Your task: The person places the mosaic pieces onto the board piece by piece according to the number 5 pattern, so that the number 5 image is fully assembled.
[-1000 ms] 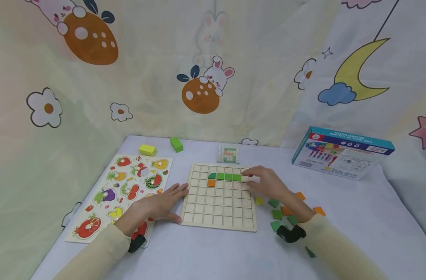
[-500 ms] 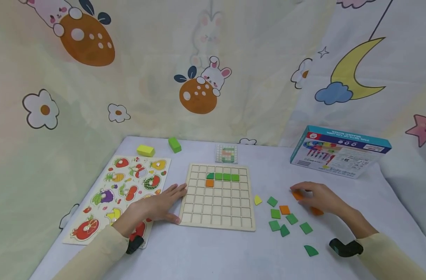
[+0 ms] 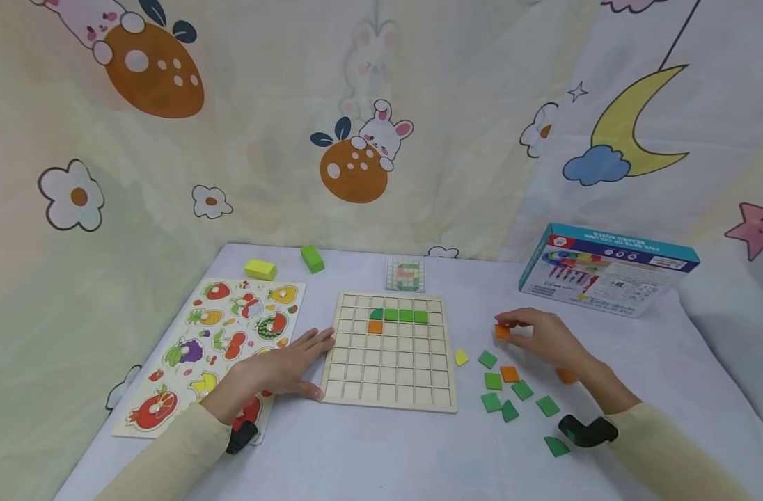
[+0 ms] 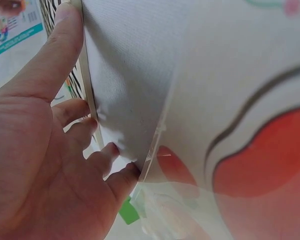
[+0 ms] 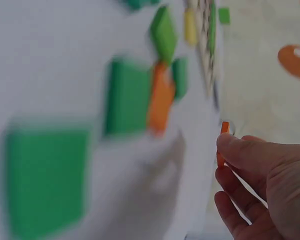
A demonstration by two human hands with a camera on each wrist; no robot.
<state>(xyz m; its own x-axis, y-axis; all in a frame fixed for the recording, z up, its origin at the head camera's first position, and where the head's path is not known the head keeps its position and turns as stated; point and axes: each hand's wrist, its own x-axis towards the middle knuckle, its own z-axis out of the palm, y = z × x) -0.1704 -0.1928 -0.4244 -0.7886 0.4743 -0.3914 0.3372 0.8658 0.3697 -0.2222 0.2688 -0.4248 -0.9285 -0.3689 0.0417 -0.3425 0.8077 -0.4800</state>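
Currently, item held: orange tile, pinched in your right hand just above the table, well right of the grid board. Your left hand lies flat, fingers straight, against the board's left edge.

The grid board looks like pale, unfinished wood, matt and smooth. The orange tile pinched in the right hand has a flat painted finish, as do the green tiles lying loose. The surface wears a white cloth with a fine woven texture, slightly creased. The fruit puzzle shows glossy printed colours. The box is printed cardboard with a slight sheen. The backdrop is thin printed fabric.
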